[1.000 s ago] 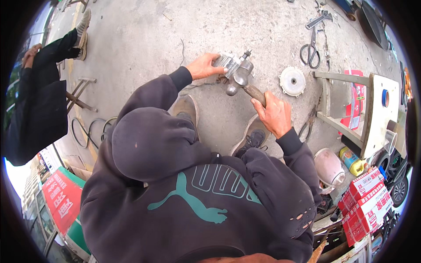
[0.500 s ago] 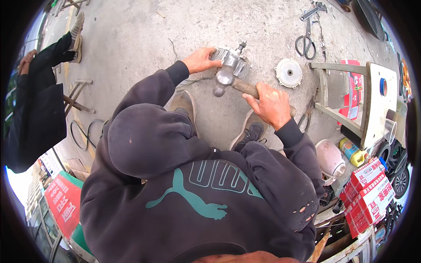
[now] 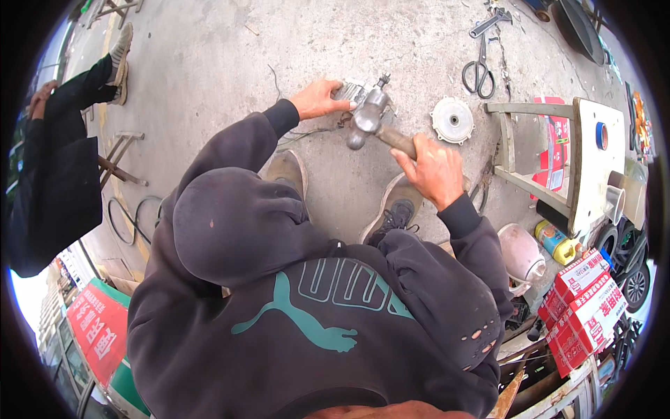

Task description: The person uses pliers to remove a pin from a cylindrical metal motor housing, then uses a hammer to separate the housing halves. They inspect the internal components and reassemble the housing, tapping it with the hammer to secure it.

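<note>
Grey, ribbed metal casting (image 3: 357, 94) sits on rough concrete (image 3: 209, 63), steadied by the left hand (image 3: 317, 99); the right hand (image 3: 434, 171) grips a round-headed hammer (image 3: 373, 120).

1 head view, overhead, facing down, close

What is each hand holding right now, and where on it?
Right hand grips a hammer by its wooden handle; left hand holds the metal part on the ground by its side.
</note>
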The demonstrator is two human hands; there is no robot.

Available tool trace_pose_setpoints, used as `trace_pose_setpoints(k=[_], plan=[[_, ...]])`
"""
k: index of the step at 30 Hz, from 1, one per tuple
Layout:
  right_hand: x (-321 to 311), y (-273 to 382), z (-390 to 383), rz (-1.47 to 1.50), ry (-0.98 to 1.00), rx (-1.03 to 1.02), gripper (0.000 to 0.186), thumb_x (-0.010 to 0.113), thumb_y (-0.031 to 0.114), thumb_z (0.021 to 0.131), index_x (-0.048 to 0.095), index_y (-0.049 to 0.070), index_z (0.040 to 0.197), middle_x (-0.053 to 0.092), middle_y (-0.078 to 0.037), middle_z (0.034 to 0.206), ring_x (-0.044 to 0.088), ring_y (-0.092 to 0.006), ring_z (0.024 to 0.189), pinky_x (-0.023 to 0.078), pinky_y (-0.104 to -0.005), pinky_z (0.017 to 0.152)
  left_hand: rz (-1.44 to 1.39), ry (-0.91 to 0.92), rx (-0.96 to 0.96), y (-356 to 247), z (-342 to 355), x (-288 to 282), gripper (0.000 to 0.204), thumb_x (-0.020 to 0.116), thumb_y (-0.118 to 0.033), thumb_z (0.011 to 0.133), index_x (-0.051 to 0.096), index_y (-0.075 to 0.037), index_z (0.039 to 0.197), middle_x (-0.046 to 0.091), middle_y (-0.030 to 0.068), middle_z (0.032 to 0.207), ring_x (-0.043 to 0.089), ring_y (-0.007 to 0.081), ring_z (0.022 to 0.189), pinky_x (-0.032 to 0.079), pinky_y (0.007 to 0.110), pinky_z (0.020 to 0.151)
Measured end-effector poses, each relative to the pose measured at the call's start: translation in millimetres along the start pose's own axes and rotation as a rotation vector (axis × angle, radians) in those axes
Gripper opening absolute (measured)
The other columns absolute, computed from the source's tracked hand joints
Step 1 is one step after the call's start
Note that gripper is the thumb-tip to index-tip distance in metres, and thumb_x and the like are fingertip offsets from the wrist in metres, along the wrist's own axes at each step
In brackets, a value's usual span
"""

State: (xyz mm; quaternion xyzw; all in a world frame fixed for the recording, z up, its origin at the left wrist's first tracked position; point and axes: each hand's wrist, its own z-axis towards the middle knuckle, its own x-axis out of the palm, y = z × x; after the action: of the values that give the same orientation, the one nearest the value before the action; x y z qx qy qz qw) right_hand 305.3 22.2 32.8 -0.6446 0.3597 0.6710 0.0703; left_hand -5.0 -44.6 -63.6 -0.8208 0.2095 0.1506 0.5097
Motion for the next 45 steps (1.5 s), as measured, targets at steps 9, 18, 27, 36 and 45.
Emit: trace_pose_setpoints(k=[9,18,27,36,45], plan=[[7.2,-5.8,9.8,0.062,0.215,-0.071,0.053,0.067,0.054,0.092,0.057,0.003,0.081,0.064,-0.022,0.065,0.069,-0.0368,0.064,0.053,-0.0447,0.054,-0.127,-0.003,0.057,10.9,3.8,2.3,0.069,0.073,-0.055,0.083,0.066,0.010,0.104,0.063,0.0163,0.077,0.057,0.0228,0.071,0.045,0.039,0.064],[15.7,-48.6,14.0,0.366,-0.040,0.424,0.058,0.059,0.054,0.099,0.059,-0.002,0.087,0.056,-0.020,0.064,0.059,-0.0332,0.055,0.045,-0.0476,0.057,0.123,0.183,0.022,-1.5,17.9,-19.8,0.085,0.070,-0.051,0.087,0.052,0.013,0.139,0.063,0.0314,0.124,0.064,0.0329,0.112,0.049,0.040,0.098],[46.7,-64.8,-15.0,1.030,0.326,0.920,0.042,0.065,0.048,0.097,0.054,0.010,0.084,0.047,0.004,0.063,0.044,-0.0061,0.046,0.037,-0.0260,0.041,0.154,0.188,-0.035,-48.4,18.1,0.4,0.103,0.080,-0.056,0.078,0.039,0.008,0.148,0.054,0.0329,0.137,0.059,0.0381,0.123,0.047,0.042,0.105],[63.3,-67.6,-29.5,1.041,0.328,1.013,0.048,0.064,0.049,0.097,0.053,0.006,0.078,0.048,0.002,0.061,0.046,-0.0092,0.045,0.041,-0.0285,0.041,0.151,-0.021,0.091,-28.5,12.5,6.5,0.087,0.088,-0.041,0.072,0.052,0.002,0.140,0.061,0.0233,0.126,0.060,0.0345,0.118,0.048,0.043,0.102],[46.7,-55.8,-16.4,0.917,0.254,0.889,0.055,0.063,0.053,0.097,0.059,0.002,0.076,0.054,-0.002,0.060,0.055,-0.0129,0.048,0.045,-0.0319,0.044,0.538,-0.227,0.500,-57.7,-21.3,17.3,0.077,0.089,-0.015,0.066,0.052,-0.002,0.132,0.054,0.0164,0.124,0.054,0.0341,0.116,0.048,0.042,0.101]])
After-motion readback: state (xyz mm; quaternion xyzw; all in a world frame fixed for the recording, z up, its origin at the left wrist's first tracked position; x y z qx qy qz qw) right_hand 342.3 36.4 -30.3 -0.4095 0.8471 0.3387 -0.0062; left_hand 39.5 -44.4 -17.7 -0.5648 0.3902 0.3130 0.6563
